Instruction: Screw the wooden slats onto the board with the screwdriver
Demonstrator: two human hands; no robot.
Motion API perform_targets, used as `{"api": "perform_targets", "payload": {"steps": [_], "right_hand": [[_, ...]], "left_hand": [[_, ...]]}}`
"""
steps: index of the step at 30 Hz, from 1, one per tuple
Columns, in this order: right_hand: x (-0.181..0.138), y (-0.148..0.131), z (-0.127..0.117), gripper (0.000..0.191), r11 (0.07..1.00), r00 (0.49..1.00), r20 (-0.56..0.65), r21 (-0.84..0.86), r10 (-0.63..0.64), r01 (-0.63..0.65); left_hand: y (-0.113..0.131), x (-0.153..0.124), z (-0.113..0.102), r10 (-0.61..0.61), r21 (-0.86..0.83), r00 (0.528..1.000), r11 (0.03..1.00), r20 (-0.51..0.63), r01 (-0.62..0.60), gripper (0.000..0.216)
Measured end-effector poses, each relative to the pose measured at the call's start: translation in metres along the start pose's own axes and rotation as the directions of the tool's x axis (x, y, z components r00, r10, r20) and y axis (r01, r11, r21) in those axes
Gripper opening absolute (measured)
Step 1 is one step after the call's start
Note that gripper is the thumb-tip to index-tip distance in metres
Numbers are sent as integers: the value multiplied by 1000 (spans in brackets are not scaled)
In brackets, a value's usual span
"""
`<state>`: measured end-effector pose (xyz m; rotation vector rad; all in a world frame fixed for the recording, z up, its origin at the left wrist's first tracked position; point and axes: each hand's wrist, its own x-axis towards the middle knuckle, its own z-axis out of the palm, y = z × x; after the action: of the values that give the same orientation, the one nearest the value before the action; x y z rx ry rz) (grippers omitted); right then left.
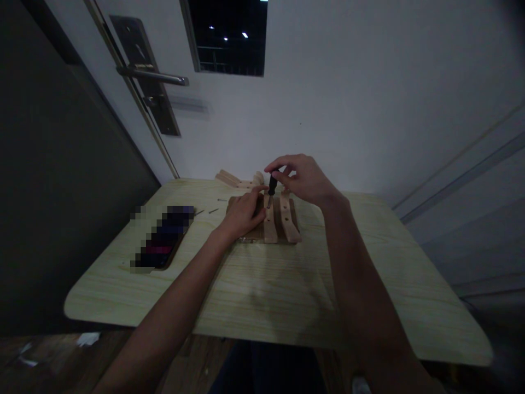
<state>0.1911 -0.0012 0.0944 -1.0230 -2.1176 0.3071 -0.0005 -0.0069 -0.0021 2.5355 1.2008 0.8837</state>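
Note:
A small wooden assembly [283,224] of light slats on a darker board lies near the far middle of the pale table [262,284]. My left hand [243,212] rests curled on its left part and presses down on it. My right hand [301,178] pinches the black handle of a small screwdriver [272,186], which stands upright with its tip on a slat between the two hands.
More wooden pieces [240,179] lie at the table's far edge. Loose screws [207,210] lie left of the assembly. A blurred-out flat object [162,238] sits on the left side of the table. A door with a metal handle [153,76] stands at the left.

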Motion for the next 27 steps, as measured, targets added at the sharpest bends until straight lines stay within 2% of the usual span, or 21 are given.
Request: {"api": "perform_targets", "payload": {"steps": [8, 17, 27], "right_hand": [[0, -1, 0, 18, 1000, 1000, -25, -20, 7, -7], [0, 0, -1, 18, 999, 999, -18, -34, 31, -32], [0, 1, -2, 17, 999, 999, 3, 0, 38, -38]], "left_hand": [[1, 0, -1, -23, 3, 1000, 1000, 15, 23, 59], [-2, 0, 1, 41, -16, 999, 999, -22, -41, 56], [-5, 1, 0, 29, -59, 999, 998, -21, -30, 57]]}}
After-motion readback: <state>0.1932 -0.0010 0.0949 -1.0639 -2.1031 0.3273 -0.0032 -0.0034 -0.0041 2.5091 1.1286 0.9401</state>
